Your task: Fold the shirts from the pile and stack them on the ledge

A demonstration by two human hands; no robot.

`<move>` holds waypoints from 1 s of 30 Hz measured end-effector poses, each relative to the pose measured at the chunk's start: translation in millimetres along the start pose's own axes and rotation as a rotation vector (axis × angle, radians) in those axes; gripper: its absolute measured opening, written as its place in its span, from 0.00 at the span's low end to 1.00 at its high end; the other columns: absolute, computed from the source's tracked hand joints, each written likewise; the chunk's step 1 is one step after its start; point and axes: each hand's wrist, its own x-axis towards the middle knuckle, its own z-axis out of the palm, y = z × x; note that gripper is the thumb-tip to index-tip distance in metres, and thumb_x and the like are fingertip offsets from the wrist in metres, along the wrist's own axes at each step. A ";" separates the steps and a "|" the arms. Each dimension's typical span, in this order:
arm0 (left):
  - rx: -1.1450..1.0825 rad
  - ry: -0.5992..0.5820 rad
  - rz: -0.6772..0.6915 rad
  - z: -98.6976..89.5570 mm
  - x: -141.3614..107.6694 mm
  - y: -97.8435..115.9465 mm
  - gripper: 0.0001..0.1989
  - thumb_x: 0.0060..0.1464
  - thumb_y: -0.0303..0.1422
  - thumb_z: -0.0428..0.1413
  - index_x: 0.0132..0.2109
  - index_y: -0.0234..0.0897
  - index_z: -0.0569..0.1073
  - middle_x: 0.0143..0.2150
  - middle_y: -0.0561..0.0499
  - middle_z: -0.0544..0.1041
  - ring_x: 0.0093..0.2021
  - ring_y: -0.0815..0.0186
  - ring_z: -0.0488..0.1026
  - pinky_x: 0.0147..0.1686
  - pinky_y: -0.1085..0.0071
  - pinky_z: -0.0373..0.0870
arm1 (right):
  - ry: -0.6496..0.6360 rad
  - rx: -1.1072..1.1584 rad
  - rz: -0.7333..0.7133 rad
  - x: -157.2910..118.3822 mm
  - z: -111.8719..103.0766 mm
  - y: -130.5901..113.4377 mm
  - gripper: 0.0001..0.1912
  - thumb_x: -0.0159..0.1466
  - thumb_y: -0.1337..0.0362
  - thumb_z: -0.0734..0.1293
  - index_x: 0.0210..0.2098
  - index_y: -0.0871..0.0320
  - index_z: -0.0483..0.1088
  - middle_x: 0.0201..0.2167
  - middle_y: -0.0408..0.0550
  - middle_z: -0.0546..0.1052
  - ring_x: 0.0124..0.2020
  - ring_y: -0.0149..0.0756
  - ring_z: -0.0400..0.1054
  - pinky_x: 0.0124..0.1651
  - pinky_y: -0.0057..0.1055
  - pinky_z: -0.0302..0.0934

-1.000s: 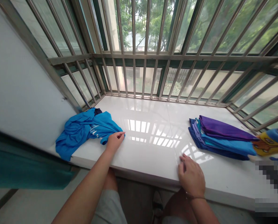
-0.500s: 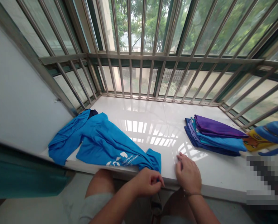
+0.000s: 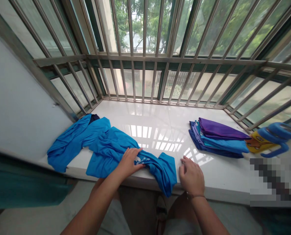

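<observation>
A blue T-shirt (image 3: 106,156) with white lettering lies rumpled along the front of the white sill, one end drooping over the edge. My left hand (image 3: 129,163) rests on it beside the print, thumb and fingers spread apart. To the right of the shirt, my right hand (image 3: 191,174) lies on the sill with fingers loosely bent, holding nothing. Another piece of blue clothing (image 3: 69,143), with a dark patch at its top, is bunched at the left and touches the T-shirt.
A stack of folded clothes (image 3: 219,137), purple on top, sits on the right of the sill (image 3: 160,114). Beside it stands a blue and yellow bottle (image 3: 265,138) with a handle. Metal bars (image 3: 145,78) line the window behind. A teal curtain (image 3: 20,182) hangs at lower left.
My left hand has moved left from the shirt's drooping end onto its printed part, and its fingers have opened. The T-shirt has shifted right and crumpled. My right hand stays on the sill.
</observation>
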 end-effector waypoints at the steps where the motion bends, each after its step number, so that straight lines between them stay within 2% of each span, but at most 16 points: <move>1: 0.001 0.003 -0.006 0.2 -1.0 -1.9 0.38 0.57 0.44 0.71 0.72 0.47 0.71 0.64 0.41 0.80 0.66 0.44 0.74 0.73 0.41 0.61 | -0.002 0.005 0.002 -0.3 0.5 -0.1 0.18 0.71 0.63 0.61 0.52 0.56 0.79 0.60 0.56 0.83 0.58 0.52 0.76 0.67 0.51 0.64; 4: 0.027 -0.011 0.002 2.9 -7.8 9.1 0.30 0.57 0.47 0.71 0.64 0.48 0.79 0.53 0.43 0.82 0.58 0.45 0.77 0.65 0.47 0.69 | -0.002 0.016 0.008 -0.9 1.5 0.6 0.18 0.71 0.62 0.60 0.52 0.56 0.79 0.60 0.56 0.82 0.59 0.52 0.76 0.68 0.51 0.63; 7: 0.002 -0.079 0.034 7.0 -18.8 33.9 0.25 0.55 0.49 0.72 0.57 0.47 0.82 0.49 0.43 0.81 0.56 0.44 0.76 0.62 0.45 0.71 | -0.030 0.030 0.009 -1.1 0.8 4.1 0.19 0.74 0.57 0.60 0.53 0.55 0.79 0.61 0.56 0.82 0.61 0.53 0.75 0.68 0.51 0.63; 9: -0.074 -0.127 0.077 8.5 -26.7 50.3 0.24 0.57 0.49 0.71 0.58 0.47 0.82 0.52 0.42 0.82 0.57 0.43 0.77 0.64 0.44 0.72 | -0.072 0.050 -0.003 -1.6 -0.6 7.6 0.21 0.76 0.51 0.60 0.56 0.54 0.79 0.62 0.56 0.82 0.63 0.54 0.74 0.68 0.54 0.62; 12: -0.193 -0.202 0.196 7.2 -33.9 64.8 0.24 0.62 0.48 0.67 0.62 0.50 0.81 0.59 0.44 0.82 0.62 0.44 0.77 0.73 0.46 0.66 | -0.149 0.071 -0.067 -3.1 -2.7 12.3 0.24 0.73 0.43 0.65 0.60 0.48 0.78 0.67 0.53 0.78 0.67 0.58 0.71 0.70 0.60 0.59; 15: -0.208 -0.178 0.262 0.6 -23.4 55.1 0.25 0.67 0.47 0.62 0.68 0.53 0.77 0.69 0.48 0.78 0.69 0.47 0.74 0.73 0.52 0.69 | -0.194 0.069 -0.102 -3.6 -3.4 13.6 0.24 0.69 0.39 0.69 0.55 0.46 0.80 0.70 0.51 0.76 0.70 0.61 0.68 0.72 0.66 0.55; 18: -0.129 -0.009 0.164 -15.5 11.9 12.2 0.25 0.73 0.45 0.53 0.71 0.45 0.75 0.73 0.45 0.75 0.75 0.48 0.68 0.76 0.51 0.65 | -0.185 0.087 -0.066 -1.9 -2.4 12.2 0.19 0.72 0.43 0.66 0.44 0.49 0.79 0.67 0.52 0.78 0.68 0.58 0.70 0.72 0.65 0.56; 19: -0.088 0.041 0.108 -24.1 26.6 -8.5 0.26 0.73 0.45 0.50 0.70 0.42 0.75 0.73 0.43 0.75 0.76 0.49 0.68 0.77 0.49 0.62 | -0.180 0.096 -0.054 -1.2 -2.0 11.6 0.18 0.74 0.45 0.65 0.41 0.50 0.78 0.67 0.52 0.78 0.68 0.58 0.70 0.72 0.65 0.56; 21: 0.020 0.127 -0.052 -46.3 53.1 -55.2 0.27 0.74 0.43 0.45 0.68 0.37 0.76 0.70 0.39 0.77 0.72 0.51 0.72 0.76 0.50 0.63 | -0.174 0.113 -0.029 0.1 -1.2 10.3 0.18 0.75 0.47 0.63 0.37 0.51 0.74 0.66 0.52 0.79 0.67 0.57 0.71 0.72 0.64 0.56; 23: 0.155 0.112 -0.221 -73.9 67.8 -102.7 0.25 0.72 0.41 0.45 0.64 0.38 0.78 0.65 0.40 0.81 0.68 0.54 0.75 0.73 0.55 0.67 | -0.171 0.131 0.004 0.7 -0.7 8.8 0.18 0.76 0.49 0.61 0.36 0.51 0.72 0.65 0.52 0.80 0.68 0.57 0.71 0.72 0.64 0.56; 25: 0.198 0.109 -0.275 -104.0 67.3 -145.3 0.23 0.69 0.37 0.47 0.61 0.35 0.79 0.64 0.38 0.82 0.68 0.52 0.76 0.73 0.54 0.67 | -0.166 0.144 0.029 0.7 -0.8 6.8 0.17 0.76 0.50 0.61 0.36 0.51 0.71 0.65 0.53 0.80 0.68 0.56 0.70 0.72 0.63 0.56; 27: 0.285 0.100 -0.356 -133.1 56.0 -181.4 0.23 0.68 0.38 0.48 0.61 0.34 0.78 0.64 0.37 0.82 0.67 0.50 0.76 0.71 0.52 0.69 | -0.165 0.147 0.040 0.6 -1.8 4.5 0.16 0.76 0.50 0.60 0.37 0.51 0.70 0.65 0.53 0.80 0.68 0.55 0.70 0.73 0.63 0.55; 30: 0.526 0.030 -0.641 -167.2 38.0 -220.1 0.25 0.70 0.43 0.47 0.59 0.30 0.78 0.62 0.33 0.82 0.62 0.40 0.77 0.62 0.43 0.74 | -0.180 0.143 0.054 1.2 -4.0 1.5 0.15 0.76 0.51 0.61 0.37 0.51 0.70 0.65 0.53 0.80 0.69 0.54 0.70 0.73 0.61 0.54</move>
